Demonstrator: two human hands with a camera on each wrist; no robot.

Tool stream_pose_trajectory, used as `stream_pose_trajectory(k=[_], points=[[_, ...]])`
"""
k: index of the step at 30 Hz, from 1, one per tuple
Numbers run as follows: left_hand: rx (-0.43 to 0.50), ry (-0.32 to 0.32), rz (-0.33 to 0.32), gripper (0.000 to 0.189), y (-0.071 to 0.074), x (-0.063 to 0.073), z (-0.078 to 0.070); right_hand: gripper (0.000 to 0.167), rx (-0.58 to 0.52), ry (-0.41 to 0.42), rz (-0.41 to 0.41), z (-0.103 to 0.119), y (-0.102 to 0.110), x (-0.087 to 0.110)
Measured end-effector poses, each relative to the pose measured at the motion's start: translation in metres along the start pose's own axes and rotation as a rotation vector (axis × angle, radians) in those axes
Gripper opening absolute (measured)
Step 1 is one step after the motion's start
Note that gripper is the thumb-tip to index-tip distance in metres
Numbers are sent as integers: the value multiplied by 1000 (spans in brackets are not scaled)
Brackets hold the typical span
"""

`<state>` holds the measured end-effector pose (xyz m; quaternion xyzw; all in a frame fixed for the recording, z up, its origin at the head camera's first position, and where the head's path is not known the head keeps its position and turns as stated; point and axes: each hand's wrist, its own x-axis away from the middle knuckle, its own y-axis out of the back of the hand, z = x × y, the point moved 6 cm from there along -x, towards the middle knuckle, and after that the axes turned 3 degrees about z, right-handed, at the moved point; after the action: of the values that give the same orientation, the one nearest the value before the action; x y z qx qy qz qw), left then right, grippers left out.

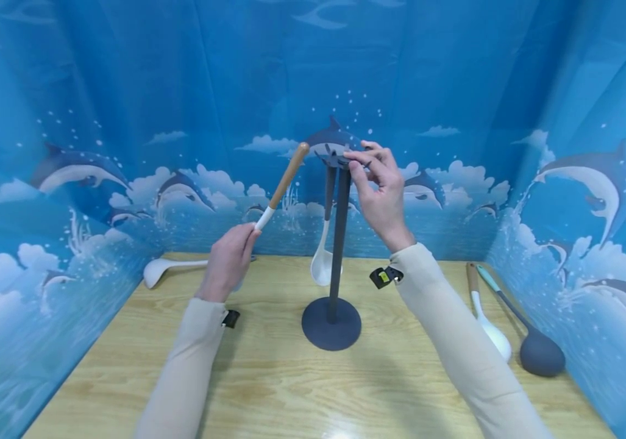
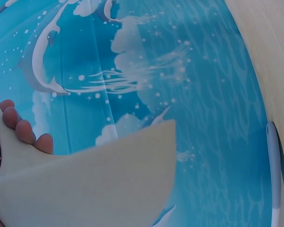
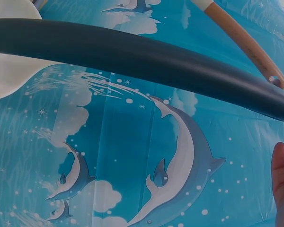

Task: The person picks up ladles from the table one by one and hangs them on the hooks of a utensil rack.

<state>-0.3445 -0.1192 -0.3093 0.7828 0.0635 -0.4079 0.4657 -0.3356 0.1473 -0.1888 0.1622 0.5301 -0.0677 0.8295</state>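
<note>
My left hand (image 1: 230, 259) grips a white spatula (image 1: 284, 183) by its neck, with the wooden handle slanting up toward the stand. In the left wrist view the wide flat blade of the spatula (image 2: 94, 182) shows, with curled fingertips (image 2: 24, 131) at its neck. At the top of a dark utensil stand (image 1: 340, 244), my right hand (image 1: 381, 192) pinches the hook ring between thumb and forefinger. A white spoon-like utensil (image 1: 322, 259) with a dark upper handle hangs from the stand. The right wrist view shows the pole close up, and only part of the hand (image 3: 281, 184).
A white ladle (image 1: 172, 265) lies at the back left of the wooden table (image 1: 269, 378). Along the right side lie a white spoon (image 1: 490, 335) with a wooden handle and a dark ladle (image 1: 542, 353) with a mint handle end. Blue dolphin-print curtains (image 1: 236, 73) enclose the table.
</note>
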Motion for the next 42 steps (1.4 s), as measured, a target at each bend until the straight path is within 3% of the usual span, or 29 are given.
stream_pose_trajectory(k=[13, 20, 38, 42], points=[[30, -42, -45, 18, 2, -6, -15, 22, 2, -23, -6, 2, -1, 0], [52, -73, -72, 17, 3, -7, -21, 22, 14, 18, -6, 0, -1, 1], [60, -81, -9, 17, -8, -3, -26, 21, 61, 63, -30, 3, -1, 1], [71, -84, -10, 17, -10, -3, -27, 28, 80, 74, -25, 4, 0, 1]])
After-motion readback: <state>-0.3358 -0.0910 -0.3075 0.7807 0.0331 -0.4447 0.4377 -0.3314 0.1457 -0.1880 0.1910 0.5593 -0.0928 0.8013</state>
